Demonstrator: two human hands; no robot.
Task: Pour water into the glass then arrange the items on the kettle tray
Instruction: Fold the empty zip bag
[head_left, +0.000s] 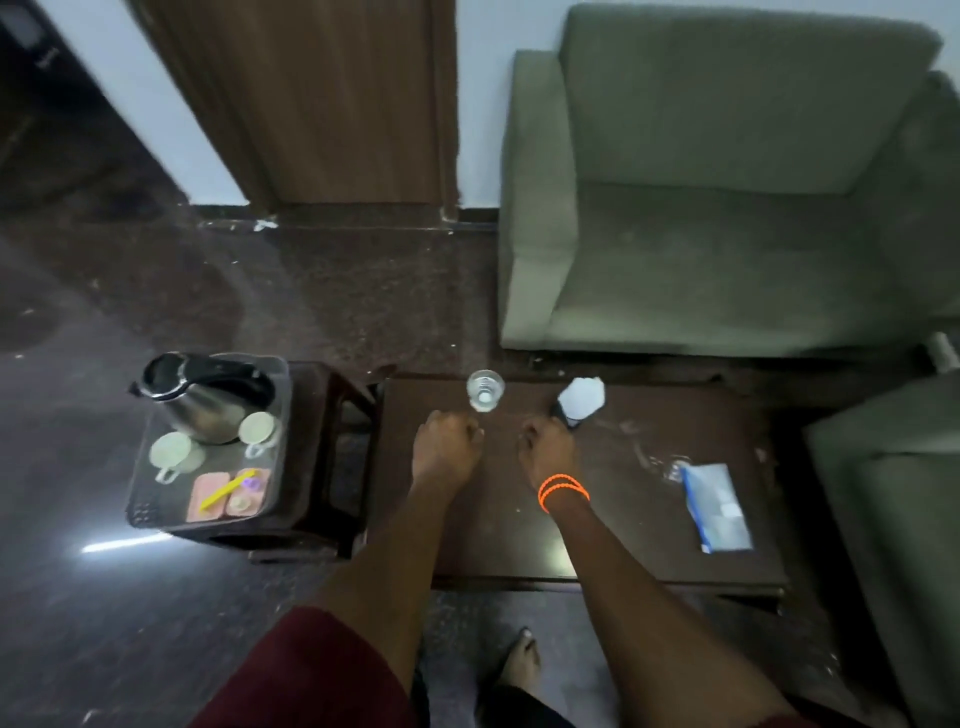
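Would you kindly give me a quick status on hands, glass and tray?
Left hand and right hand curled, apparently empty. Glass upright on table, just beyond them. Kettle and cups on tray, left stool. Nothing blocking.

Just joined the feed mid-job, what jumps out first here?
Two hands, left and right, are curled over the dark table, just short of the clear glass at its far edge. To the left, a steel kettle stands on a tray with two white cups.

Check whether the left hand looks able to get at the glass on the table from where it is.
Probably yes. The left hand sits curled just short of the glass, slightly to its left, with bare table between them and nothing in its grip. The right hand stays clear.
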